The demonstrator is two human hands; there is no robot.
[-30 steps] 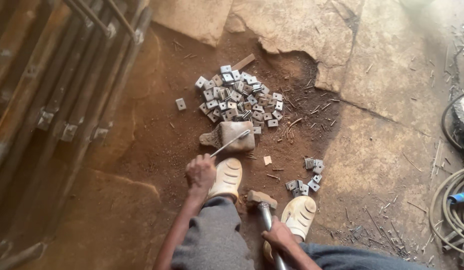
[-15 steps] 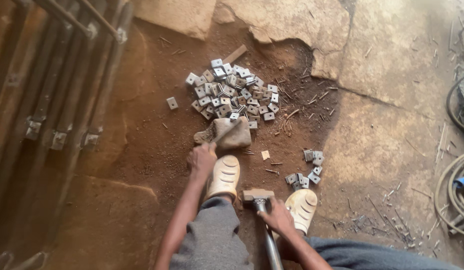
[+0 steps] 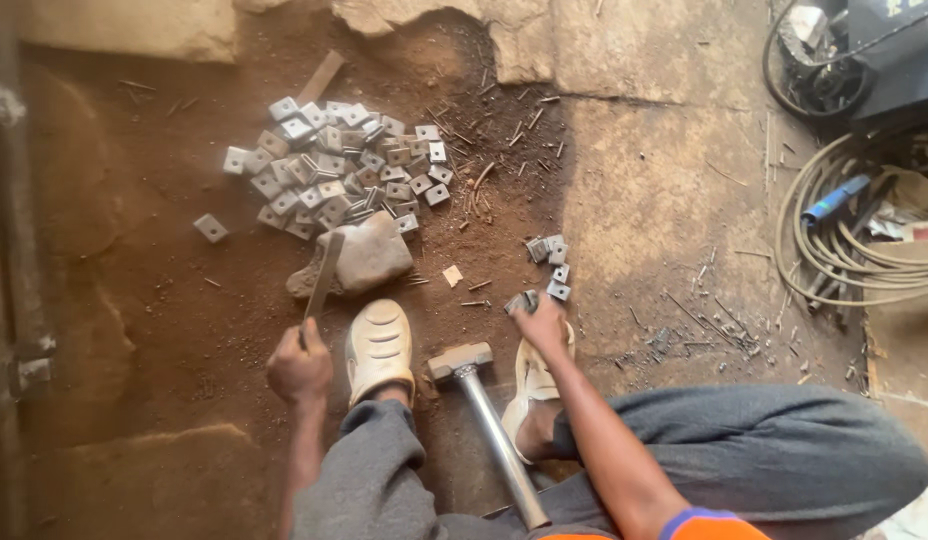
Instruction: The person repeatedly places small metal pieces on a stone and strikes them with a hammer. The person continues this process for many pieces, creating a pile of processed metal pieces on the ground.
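Ground of packed reddish dirt [image 3: 164, 330] fills the view, meeting pale concrete [image 3: 664, 190] on the right, where coiled hoses [image 3: 834, 250] lie well apart from the work. The person sits low, grey trousers [image 3: 784, 450] spread, with two pale shoes [image 3: 379, 345] planted either side of a sledgehammer [image 3: 462, 362]. It lies head-forward between the feet, handle running back toward the body, seemingly parked within easy reach.

A large heap of small square metal plates [image 3: 344, 170] sits beyond a flat stone [image 3: 364, 258], which likely serves as an anvil, set between heap and feet. A smaller cluster of plates [image 3: 550, 262] lies to the right, apart from the heap, perhaps as a sorted lot.

The left hand [image 3: 299, 365] is clenched around a flat metal bar [image 3: 322, 282], held slanted with its far end resting on the stone, probably to keep it in place. The right hand [image 3: 539, 322] reaches to the smaller cluster, fingers closing on one plate [image 3: 524, 300] at its near edge.

Half a second ago the right hand gripped the hammer handle; now it has let go and moved right to the plates. The left hand has shifted little, and the view has tilted so the hoses show more fully.
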